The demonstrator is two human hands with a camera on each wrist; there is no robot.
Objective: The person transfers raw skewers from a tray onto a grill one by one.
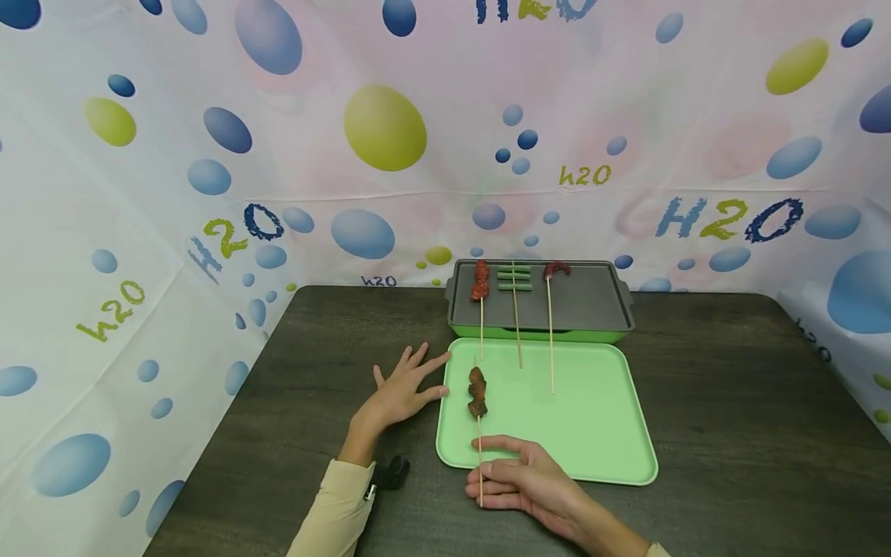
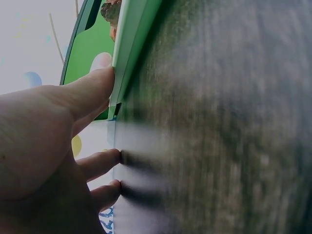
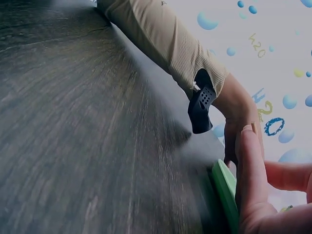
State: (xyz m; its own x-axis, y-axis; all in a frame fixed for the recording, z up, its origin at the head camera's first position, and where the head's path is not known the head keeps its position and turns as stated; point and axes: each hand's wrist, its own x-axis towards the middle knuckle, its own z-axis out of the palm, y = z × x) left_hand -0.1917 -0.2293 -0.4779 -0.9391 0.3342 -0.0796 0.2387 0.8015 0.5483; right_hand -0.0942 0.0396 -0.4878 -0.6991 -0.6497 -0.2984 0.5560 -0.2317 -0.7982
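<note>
Right hand (image 1: 532, 483) fingers pinch the meat skewer (image 1: 478, 422) stick at the tray's (image 1: 599, 433) near-left edge; left hand (image 1: 404, 391) lies flat, fingers spread, bracing the tray. Keep the skewer level, pinch firm.

Head cam sits high at the near side of the green tray (image 1: 599, 433), looks fwd and down, wide view: whole tray, grill pan (image 1: 592, 302) behind it, dark table (image 1: 731, 402) and backdrop beyond. Left wrist cam sits very low just left of the tray, nearly at table level, v. close; it faces along the tray's left rim (image 2: 127, 53), w/ the left hand (image 2: 53, 141) filling its lower left. Right wrist cam sits low at the tray's near edge (image 3: 225, 187), close, facing left across the table toward the left sleeve (image 3: 161, 39). All three share the tray rim and tabletop.
</note>
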